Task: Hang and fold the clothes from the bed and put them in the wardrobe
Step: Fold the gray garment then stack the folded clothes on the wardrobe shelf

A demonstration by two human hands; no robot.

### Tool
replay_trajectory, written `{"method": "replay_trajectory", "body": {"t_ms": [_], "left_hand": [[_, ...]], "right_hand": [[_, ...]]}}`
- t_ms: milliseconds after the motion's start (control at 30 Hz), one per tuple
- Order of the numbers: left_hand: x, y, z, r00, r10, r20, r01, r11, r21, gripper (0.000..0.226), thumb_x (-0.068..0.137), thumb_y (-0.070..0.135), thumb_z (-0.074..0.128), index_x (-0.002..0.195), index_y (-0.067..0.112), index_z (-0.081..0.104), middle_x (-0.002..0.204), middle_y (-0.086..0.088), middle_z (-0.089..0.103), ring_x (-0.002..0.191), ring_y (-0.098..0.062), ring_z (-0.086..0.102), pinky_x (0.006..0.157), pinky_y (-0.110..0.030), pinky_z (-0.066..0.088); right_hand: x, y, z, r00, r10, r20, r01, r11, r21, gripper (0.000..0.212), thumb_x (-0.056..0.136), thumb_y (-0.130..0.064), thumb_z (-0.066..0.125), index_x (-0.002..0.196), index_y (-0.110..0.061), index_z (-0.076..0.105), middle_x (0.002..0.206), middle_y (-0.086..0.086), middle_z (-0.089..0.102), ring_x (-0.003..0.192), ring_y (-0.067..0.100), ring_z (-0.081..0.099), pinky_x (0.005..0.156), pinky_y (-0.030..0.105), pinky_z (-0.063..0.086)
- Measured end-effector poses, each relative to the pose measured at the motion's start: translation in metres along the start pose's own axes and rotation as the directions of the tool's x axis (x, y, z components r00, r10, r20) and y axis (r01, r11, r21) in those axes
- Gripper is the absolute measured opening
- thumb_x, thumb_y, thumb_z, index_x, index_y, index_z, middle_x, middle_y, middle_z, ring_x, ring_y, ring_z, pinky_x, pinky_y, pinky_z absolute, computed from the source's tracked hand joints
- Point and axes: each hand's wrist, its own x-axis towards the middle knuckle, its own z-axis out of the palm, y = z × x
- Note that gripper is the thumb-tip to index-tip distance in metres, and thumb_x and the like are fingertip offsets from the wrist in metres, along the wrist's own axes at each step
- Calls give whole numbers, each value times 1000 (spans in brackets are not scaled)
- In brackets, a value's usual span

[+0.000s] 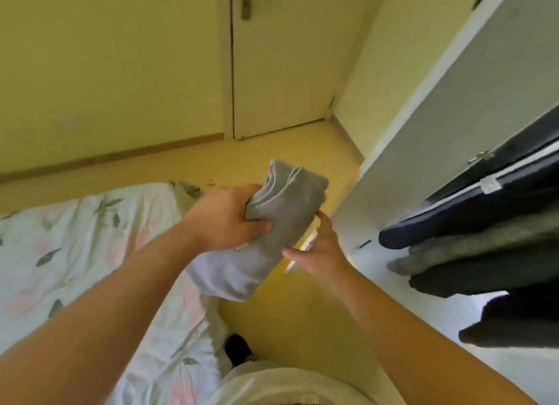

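A folded grey garment [272, 223] is held up in the air between the bed [75, 253] and the wardrobe [453, 147]. My left hand [223, 220] grips it around the middle, thumb on the near face and fingers wrapped over the top. My right hand [314, 250] is at the garment's right edge, fingertips touching the cloth with the fingers fairly straight. The garment's lower end hangs loose below my left hand. The wardrobe stands open on the right, with dark clothes [484, 244] hanging inside.
The bed has a white floral sheet and fills the lower left. A yellow floor strip [287, 307] runs between bed and wardrobe. A shut door [278, 71] stands at the far end. The wardrobe's open door panel [438, 117] juts out on the right.
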Motion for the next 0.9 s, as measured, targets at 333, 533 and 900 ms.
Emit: {"method": "replay_trajectory", "body": {"t_ms": [333, 533, 900], "left_hand": [[49, 189, 82, 768, 382, 513, -605, 695, 388, 24, 83, 50, 70, 85, 37, 50, 69, 14, 51, 73, -12, 48, 55, -26, 34], [41, 261, 142, 654, 319, 686, -624, 740, 251, 31, 73, 47, 83, 91, 34, 60, 95, 10, 67, 91, -16, 62, 73, -26, 49], [44, 335, 182, 644, 333, 688, -527, 845, 85, 40, 59, 34, 92, 88, 37, 64, 81, 25, 66, 78, 1, 62, 71, -15, 51]], "right_hand": [[-114, 26, -174, 920, -390, -35, 237, 625, -744, 105, 75, -47, 78, 159, -38, 15, 164, -7, 25, 155, 21, 14, 122, 48, 20], [-166, 80, -234, 991, 42, 124, 2, 942, -336, 55, 63, -42, 88, 112, -32, 66, 103, -12, 69, 91, 10, 67, 79, 31, 60], [-251, 85, -361, 990, 95, 108, -65, 966, -250, 41, 63, -17, 91, 96, -33, 74, 98, -11, 76, 98, 16, 72, 90, 37, 59]]}}
